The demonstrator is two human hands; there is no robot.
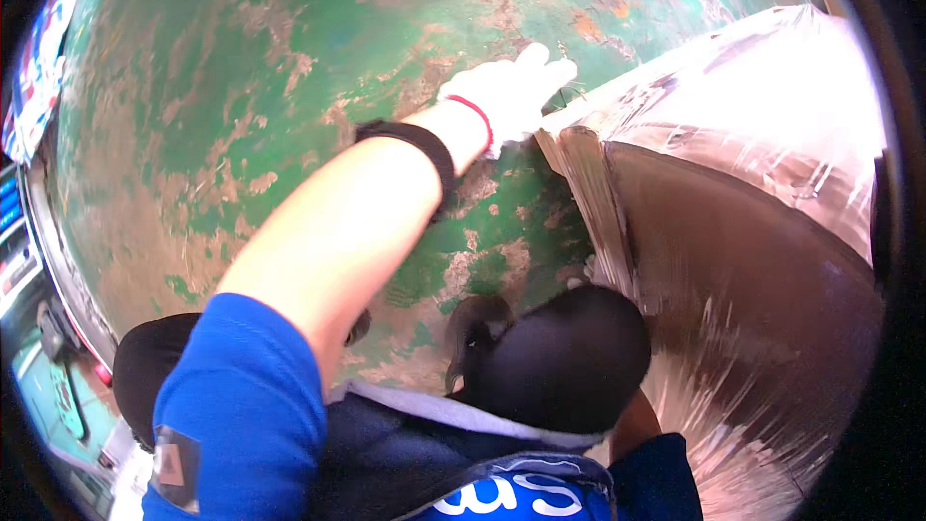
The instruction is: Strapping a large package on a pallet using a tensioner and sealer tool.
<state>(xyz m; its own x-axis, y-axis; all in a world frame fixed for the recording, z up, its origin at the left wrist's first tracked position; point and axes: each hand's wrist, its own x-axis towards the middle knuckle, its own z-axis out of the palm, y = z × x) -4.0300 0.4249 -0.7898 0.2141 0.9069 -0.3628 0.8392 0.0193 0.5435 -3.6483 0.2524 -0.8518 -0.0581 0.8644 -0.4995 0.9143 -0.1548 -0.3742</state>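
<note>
My left hand (511, 92), in a white glove with a red cuff edge, reaches out over the floor. Two of its fingertips stand apart, and it lies against or right beside the near corner of a large brown carton (733, 232). Clear stretch film (743, 77) covers the carton's top in shiny creases and converges toward that corner. Whether any film is caught under my palm does not show. My right forearm (634, 423) passes down behind my bent knee. Only a pale bit, perhaps gloved fingertips (582, 275), shows of my right hand beside the carton's lower edge.
Worn green floor (241, 87) with bare patches spreads around me. My dark knee (569, 357) and shoe (477, 323) are close to the carton. At the far left are a striped sheet (43, 77) and assorted gear (58, 328).
</note>
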